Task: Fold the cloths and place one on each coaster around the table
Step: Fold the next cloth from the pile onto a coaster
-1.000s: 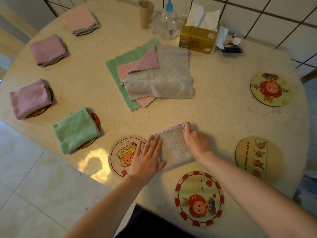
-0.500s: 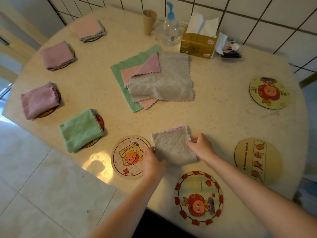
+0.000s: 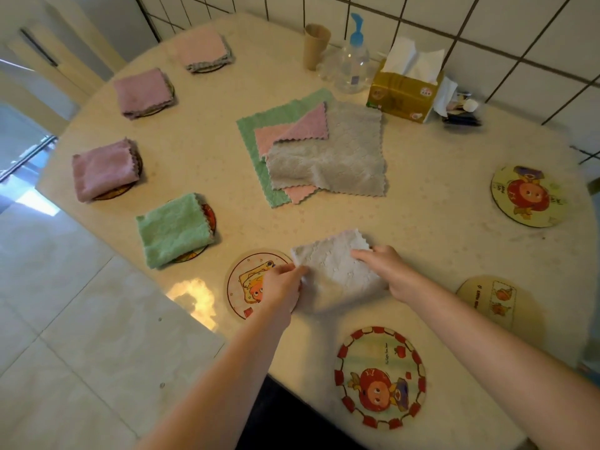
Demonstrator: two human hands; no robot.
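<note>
both hands pinch the folded grey cloth: left hand at its left edge over a coaster, right hand at its right edge

Both forearms reach forward over the table. The left hand pinches the folded cloth's left edge; the right hand grips its right edge.
</note>
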